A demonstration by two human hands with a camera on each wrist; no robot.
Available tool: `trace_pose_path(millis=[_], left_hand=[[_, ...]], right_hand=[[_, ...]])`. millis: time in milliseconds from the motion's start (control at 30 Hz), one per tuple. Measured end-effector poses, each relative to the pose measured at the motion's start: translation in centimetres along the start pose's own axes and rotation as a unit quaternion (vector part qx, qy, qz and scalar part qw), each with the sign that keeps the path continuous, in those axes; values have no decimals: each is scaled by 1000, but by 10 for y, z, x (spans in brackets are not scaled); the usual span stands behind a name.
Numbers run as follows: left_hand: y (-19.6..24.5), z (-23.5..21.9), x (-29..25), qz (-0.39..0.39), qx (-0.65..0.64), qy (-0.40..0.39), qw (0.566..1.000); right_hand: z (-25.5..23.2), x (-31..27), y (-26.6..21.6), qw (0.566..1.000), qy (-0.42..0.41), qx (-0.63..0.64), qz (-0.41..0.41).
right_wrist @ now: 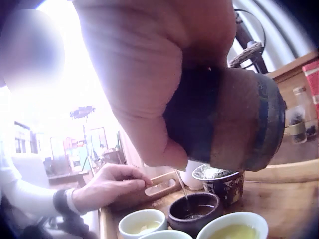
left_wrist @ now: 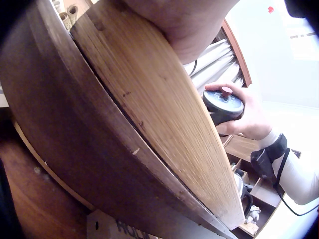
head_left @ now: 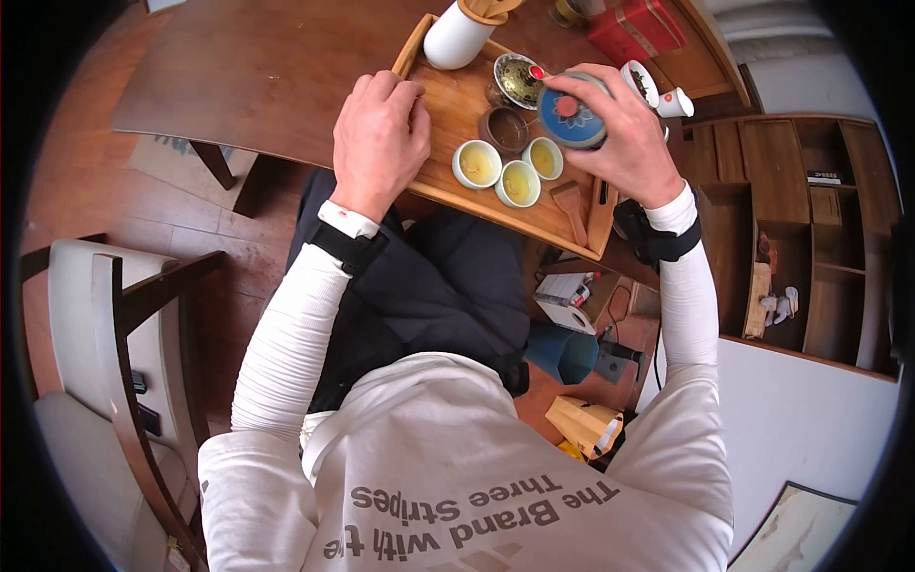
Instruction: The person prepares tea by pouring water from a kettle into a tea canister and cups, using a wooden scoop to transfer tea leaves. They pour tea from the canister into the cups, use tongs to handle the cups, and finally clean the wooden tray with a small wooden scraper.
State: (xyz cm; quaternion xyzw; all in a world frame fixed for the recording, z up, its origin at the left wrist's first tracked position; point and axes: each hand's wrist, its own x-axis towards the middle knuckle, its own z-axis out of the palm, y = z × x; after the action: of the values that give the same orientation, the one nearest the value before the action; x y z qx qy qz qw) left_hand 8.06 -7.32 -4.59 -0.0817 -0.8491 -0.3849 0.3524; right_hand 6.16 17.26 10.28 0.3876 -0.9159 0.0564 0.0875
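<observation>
The blue-lidded pot [head_left: 562,126] hangs tilted above the right part of the wooden tray [head_left: 446,187], and a thin stream [right_wrist: 182,188] falls from it into the dark cup [head_left: 504,132]. The right hand [head_left: 633,135] grips the pot's body, with fingers lying over the lid's edge. The likeliest trouble starts there: if the fingers slacken while the tilt steepens, the lid could slide and a gush could follow the stream. The dark cup's mouth is small, so a slight drift of the wrist would probably put liquid on the tray; its fill level is too dim to read, so overfilling is possible too.

Three pale cups [head_left: 477,166] of yellow liquid stand close in front of the dark cup. Lowering the pot carelessly could knock one and spill it. The patterned cup [head_left: 518,82] behind is just as exposed to a bump.

The left hand [head_left: 381,139] holds nothing, its fingers loosely bent at the tray's left end. Pressing or jerking there might shift the tray on the desk [head_left: 229,76] and move the dark cup out from under the stream.
</observation>
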Motion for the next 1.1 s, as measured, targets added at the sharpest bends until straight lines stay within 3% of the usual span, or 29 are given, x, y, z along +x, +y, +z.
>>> trace_pose_path(millis=[100, 200, 233, 333, 433, 500, 633, 867, 1100], left_hand=[[0, -1, 0, -3, -4, -1, 1000], [1, -1, 0, -5, -3, -8, 1000], [2, -3, 0, -7, -1, -11, 1000], [1, -1, 0, 3, -2, -12, 1000], [3, -1, 1, 11, 2, -8, 1000], [3, -2, 2, 6, 11, -14, 1000], [3, -2, 3, 10, 6, -17, 1000], [5, -1, 3, 16, 11, -27, 999], [6, -2, 3, 26, 20, -42, 999]], right_hand=[[1, -6, 9, 996, 47, 70, 34], [11, -25, 22, 963, 125, 152, 185], [17, -30, 28, 962, 127, 152, 190], [33, -38, 48, 924, 255, 206, 199], [49, -42, 68, 901, 274, 238, 239], [61, -45, 71, 907, 276, 192, 253], [85, -46, 73, 864, 304, 282, 287], [92, -53, 77, 854, 286, 285, 328], [82, -63, 77, 876, 228, 262, 334]])
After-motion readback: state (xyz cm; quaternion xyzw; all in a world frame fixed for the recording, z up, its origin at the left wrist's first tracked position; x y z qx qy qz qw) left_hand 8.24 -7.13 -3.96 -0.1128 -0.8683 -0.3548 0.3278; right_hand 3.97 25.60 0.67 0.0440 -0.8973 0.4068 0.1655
